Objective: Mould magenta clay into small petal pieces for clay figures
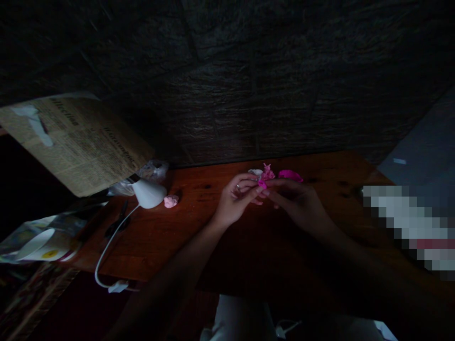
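My left hand and my right hand meet over the wooden table. Between their fingertips is a small piece of bright pink clay, pinched from both sides. A ring shows on a finger of my left hand. Just beyond the fingers stands a lighter pink clay figure with two thin points on top; the hands partly hide its lower part. To its right lies a flat magenta clay lump, close behind my right hand. A whitish lump sits behind my left fingers.
A lamp with a white base and a newsprint-patterned shade stands at the left, its white cord hanging over the table edge. Beside it are a pale pink lump, black scissors-like handles and a paper cup. A dark wall rises behind.
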